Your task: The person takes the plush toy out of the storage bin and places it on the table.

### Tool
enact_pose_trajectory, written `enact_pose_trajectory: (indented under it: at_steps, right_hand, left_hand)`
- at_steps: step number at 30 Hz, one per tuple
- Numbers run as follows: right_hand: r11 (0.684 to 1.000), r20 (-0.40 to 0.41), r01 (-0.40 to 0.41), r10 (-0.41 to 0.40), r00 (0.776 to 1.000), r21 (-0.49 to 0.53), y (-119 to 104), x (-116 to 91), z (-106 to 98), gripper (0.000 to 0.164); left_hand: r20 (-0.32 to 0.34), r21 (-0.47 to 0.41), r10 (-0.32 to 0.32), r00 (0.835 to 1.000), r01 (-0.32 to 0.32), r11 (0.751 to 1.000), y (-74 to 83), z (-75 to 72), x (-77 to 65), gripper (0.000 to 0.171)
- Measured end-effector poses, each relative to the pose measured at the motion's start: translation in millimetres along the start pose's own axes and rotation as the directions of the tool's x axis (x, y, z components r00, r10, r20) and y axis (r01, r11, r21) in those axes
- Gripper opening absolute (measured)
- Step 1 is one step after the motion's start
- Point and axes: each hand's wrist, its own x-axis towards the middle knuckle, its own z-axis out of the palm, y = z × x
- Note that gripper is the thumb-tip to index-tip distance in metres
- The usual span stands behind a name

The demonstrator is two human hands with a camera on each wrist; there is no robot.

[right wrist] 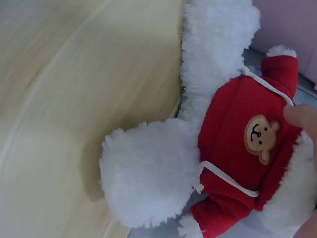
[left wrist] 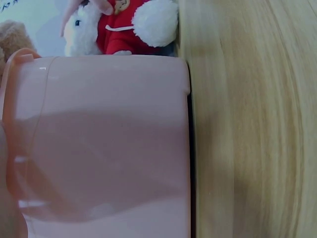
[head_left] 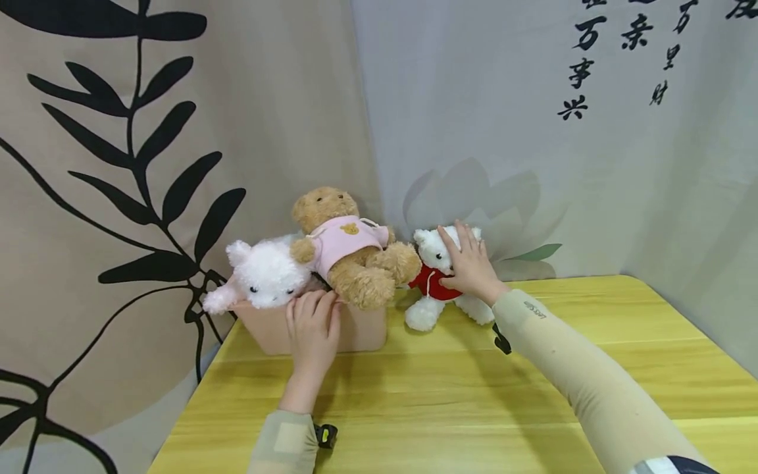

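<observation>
While left hand (head_left: pixel 314 329) grips bin (head_left: pixel 362 329), white bear (head_left: pixel 431 282) sits under right hand (head_left: pixel 472 268).

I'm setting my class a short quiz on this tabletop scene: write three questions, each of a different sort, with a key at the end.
1. True or false: the brown bear wears a pink top.
2. Fill in the missing word: the left hand is at the front rim of the pink ____.
3. Multiple choice: which toy is the right hand touching?
A) the brown bear
B) the white bear in the red top
C) the fluffy white toy beside the brown bear

Key:
1. True.
2. Box.
3. B.
</observation>
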Motion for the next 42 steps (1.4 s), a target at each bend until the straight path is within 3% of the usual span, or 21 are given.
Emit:
enact_pose_trajectory:
  at_steps: [6, 11, 15, 21, 24, 27, 30, 32, 34, 37, 39, 40, 42]
  right_hand:
    - [0.998, 0.005, 0.06, -0.06, 0.998, 0.0, -4, 5, -7, 0.106]
    - [0.992, -0.016, 0.129, -0.129, 0.992, 0.008, -10, 11, -31, 0.09]
    - [0.98, -0.041, 0.149, -0.145, 0.989, 0.133, -31, 31, -66, 0.079]
    - [0.926, 0.037, 0.183, -0.206, 0.978, 0.329, -81, 80, -116, 0.077]
    - [0.847, 0.094, 0.099, -0.172, 0.981, 0.522, -107, 100, -130, 0.079]
    - [0.685, 0.178, -0.064, -0.098, 0.979, 0.726, -132, 114, -136, 0.082]
    - [0.509, 0.279, -0.218, -0.045, 0.959, 0.833, -152, 125, -134, 0.083]
    - [0.421, 0.338, -0.3, -0.017, 0.941, 0.856, -164, 131, -129, 0.085]
    - [0.362, 0.383, -0.361, 0.011, 0.924, 0.859, -173, 136, -122, 0.087]
    - [0.327, 0.411, -0.406, 0.057, 0.91, 0.853, -184, 142, -111, 0.091]
    - [0.338, 0.407, -0.412, 0.088, 0.909, 0.846, -185, 144, -105, 0.094]
    - [0.354, 0.399, -0.407, 0.098, 0.912, 0.842, -185, 144, -101, 0.096]
    - [0.431, 0.378, -0.375, 0.083, 0.922, 0.821, -182, 144, -95, 0.098]
  left_hand:
    - [-0.011, 0.0, -0.015, 1.0, 0.015, 1.0, -3.7, -3.1, -2.2, 0.018]
    - [0.008, 0.005, -0.021, 1.0, 0.021, 1.0, -3.6, -4.0, -3.3, 0.019]
    - [0.006, 0.009, -0.022, 1.0, 0.022, 1.0, -4.6, -3.2, -3.2, 0.019]
    - [0.018, 0.03, -0.031, 0.999, 0.03, 0.999, -6.9, -4.8, -4.3, 0.02]
    - [0.017, 0.042, -0.034, 0.999, 0.034, 0.999, -7.3, -5.4, -5.2, 0.02]
    - [0.011, 0.052, -0.033, 0.999, 0.032, 0.998, -6.3, -4.9, -4.7, 0.02]
    - [0.01, 0.058, -0.027, 1.0, 0.027, 0.998, -3.5, -3.7, -3.7, 0.02]
    - [0.005, 0.062, -0.019, 1.0, 0.019, 0.998, -1.0, -2.9, -3.5, 0.02]
    - [0.004, 0.063, -0.016, 1.0, 0.016, 0.998, 2.3, -2.2, -3.6, 0.02]
    - [0.009, 0.064, -0.019, 1.0, 0.019, 0.998, 8.0, -0.6, -3.9, 0.02]
    - [0.018, 0.059, -0.022, 1.0, 0.02, 0.998, 13.5, 2.4, -3.3, 0.02]
    - [0.022, 0.058, -0.025, 0.999, 0.024, 0.998, 16.0, 4.1, -3.2, 0.02]
    - [0.025, 0.055, -0.03, 0.999, 0.028, 0.998, 21.2, 6.8, -3.3, 0.02]
